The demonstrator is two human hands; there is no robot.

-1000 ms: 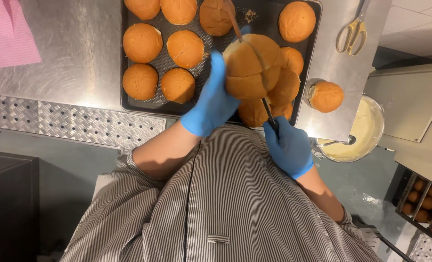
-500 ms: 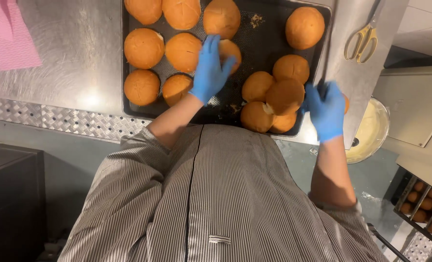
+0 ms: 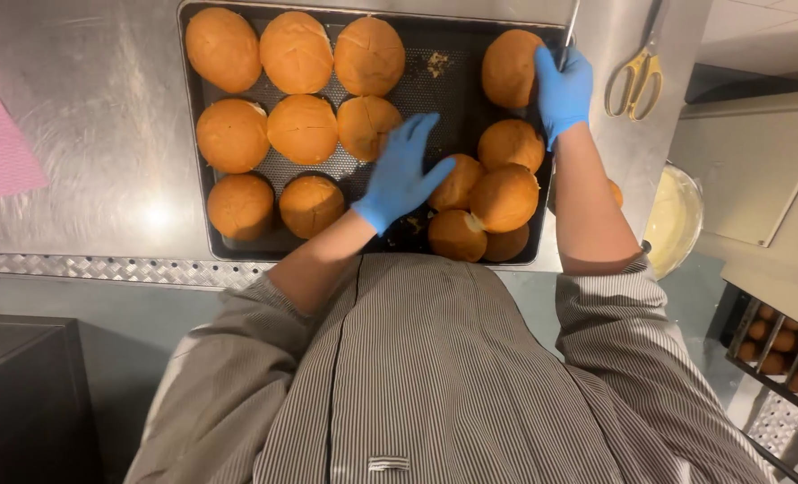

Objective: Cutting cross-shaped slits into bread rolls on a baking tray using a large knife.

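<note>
A dark perforated baking tray (image 3: 417, 81) holds several round golden buns, some slit across the top. My left hand (image 3: 403, 175), in a blue glove, lies flat with its fingers spread on the tray, touching a bun (image 3: 457, 184) in a heap at the tray's near right. My right hand (image 3: 562, 85), also gloved, is at the tray's far right corner, closed on a thin knife (image 3: 572, 22) whose blade points away from me. Its fingers rest against a single bun (image 3: 509, 67).
The tray lies on a steel counter (image 3: 103, 134). Yellow-handled scissors (image 3: 632, 67) lie right of the tray, a pink cloth (image 3: 0, 143) at the far left. A bowl of pale cream (image 3: 677, 220) stands at the right edge, and a rack of small buns (image 3: 775, 350) is lower right.
A second ago my left hand held a slit bun up against the knife. That bun is back on the tray, my left hand has gone flat, and my right hand has moved to the far-right bun.
</note>
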